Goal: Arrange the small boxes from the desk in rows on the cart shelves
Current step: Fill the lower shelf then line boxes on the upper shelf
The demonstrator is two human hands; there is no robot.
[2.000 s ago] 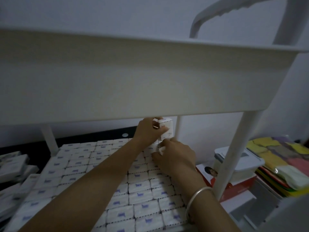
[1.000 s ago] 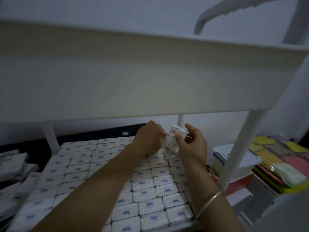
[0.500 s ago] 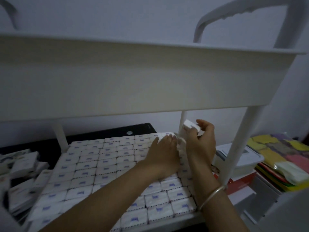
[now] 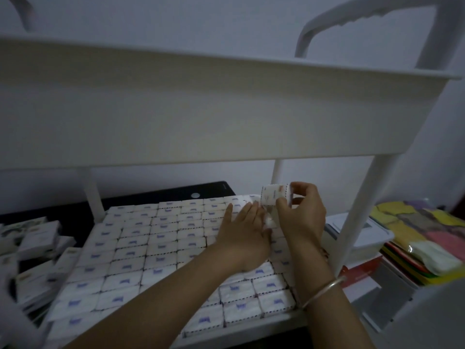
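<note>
Several small white boxes with blue marks lie in tight rows (image 4: 161,250) on the lower shelf of a white cart (image 4: 284,323). My right hand (image 4: 300,217) pinches one small white box (image 4: 274,195) and holds it just above the far right corner of the rows. My left hand (image 4: 242,233) lies flat with straight fingers on the boxes beside that corner. A few white pieces between the two hands are partly hidden.
The cart's upper shelf (image 4: 201,109) hangs close over the rows, with white posts (image 4: 359,210) at the corners. Loose boxes (image 4: 32,250) pile on the dark desk at left. A lidded plastic tub (image 4: 362,235) and coloured packets (image 4: 422,235) sit at right.
The box passed from my left hand to my right. My left hand came down flat on the rows, and my right hand lifted the box toward the far right corner.
</note>
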